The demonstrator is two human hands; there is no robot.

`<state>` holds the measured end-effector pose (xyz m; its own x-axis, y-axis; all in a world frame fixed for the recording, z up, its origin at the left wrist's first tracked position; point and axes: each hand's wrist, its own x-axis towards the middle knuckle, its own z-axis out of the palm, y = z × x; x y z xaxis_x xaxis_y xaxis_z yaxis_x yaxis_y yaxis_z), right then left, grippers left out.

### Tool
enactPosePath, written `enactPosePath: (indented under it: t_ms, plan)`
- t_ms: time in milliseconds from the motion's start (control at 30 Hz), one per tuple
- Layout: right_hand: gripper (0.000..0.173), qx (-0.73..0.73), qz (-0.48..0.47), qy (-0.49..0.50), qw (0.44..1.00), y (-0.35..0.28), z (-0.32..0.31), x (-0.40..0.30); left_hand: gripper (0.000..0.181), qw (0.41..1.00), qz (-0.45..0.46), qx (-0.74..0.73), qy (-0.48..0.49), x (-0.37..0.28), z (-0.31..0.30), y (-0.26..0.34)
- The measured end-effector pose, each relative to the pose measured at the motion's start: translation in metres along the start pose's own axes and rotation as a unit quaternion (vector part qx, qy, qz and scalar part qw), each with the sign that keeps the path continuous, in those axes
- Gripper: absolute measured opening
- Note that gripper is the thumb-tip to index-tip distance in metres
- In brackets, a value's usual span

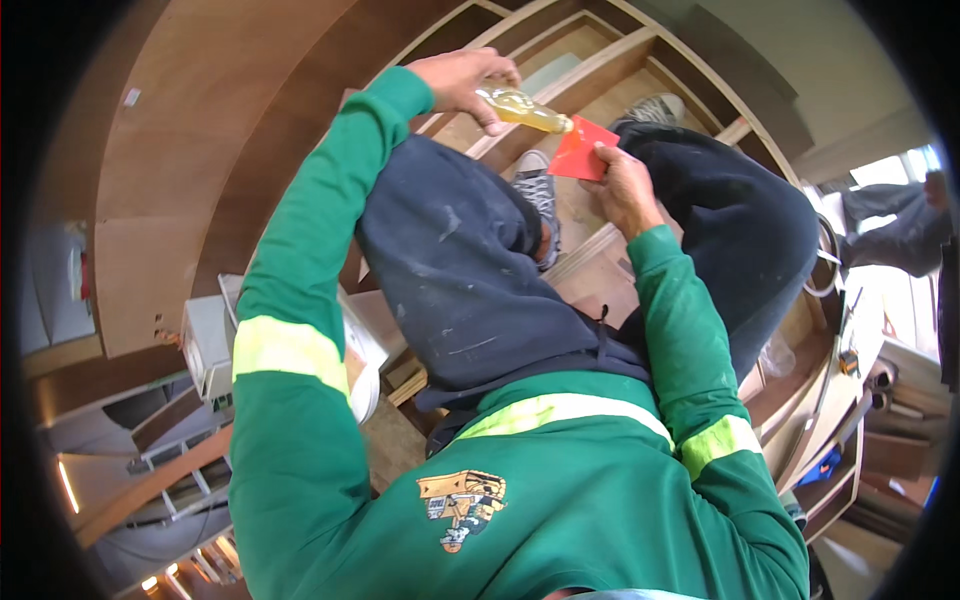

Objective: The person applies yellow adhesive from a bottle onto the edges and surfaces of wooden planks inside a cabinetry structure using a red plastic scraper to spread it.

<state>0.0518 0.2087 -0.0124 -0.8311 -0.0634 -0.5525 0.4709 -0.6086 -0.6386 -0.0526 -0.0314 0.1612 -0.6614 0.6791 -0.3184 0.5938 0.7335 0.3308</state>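
At the top centre, my left hand [469, 82] grips a clear bottle [517, 107] of yellowish liquid, tilted so that its mouth points right and slightly down. The mouth is at the upper left edge of a flat, square red piece [577, 161]; whether they touch I cannot tell. A glossy patch shows on the red surface near the mouth. My right hand [624, 184] holds this piece by its lower right side, thumb on top. Both hands are above the gap between my knees, over a wooden frame [600, 61].
My feet, in patterned sneakers [534, 176], rest within the frame's bays. Curved wooden panels [161, 172] rise at left. A white bucket [365, 394] stands beside my left thigh. At right are a tape measure [849, 363], boards and another person's dark-clothed legs [892, 225]. A ladder [184, 480] shows lower left.
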Motion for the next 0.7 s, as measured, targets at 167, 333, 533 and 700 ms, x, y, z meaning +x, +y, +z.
enactPosePath:
  t_ms: [167,333,533,700]
  plan:
    - [0.038,-0.029,0.000,0.014,0.999,-0.006,0.000,-0.008,0.075,0.998,-0.054,0.000,-0.021,-0.001,-0.005,0.017]
    - [0.034,-0.009,0.006,0.008,1.000,0.000,0.005,-0.008,0.075,0.998,-0.064,0.021,-0.017,-0.007,-0.008,0.018]
    - [0.031,-0.006,0.000,0.010,1.000,-0.003,-0.002,-0.002,0.071,0.999,-0.008,0.039,0.009,-0.002,-0.007,0.020]
    - [0.034,-0.041,0.001,0.001,0.999,0.004,0.011,-0.010,0.068,0.998,-0.037,0.047,-0.013,-0.014,-0.006,0.016]
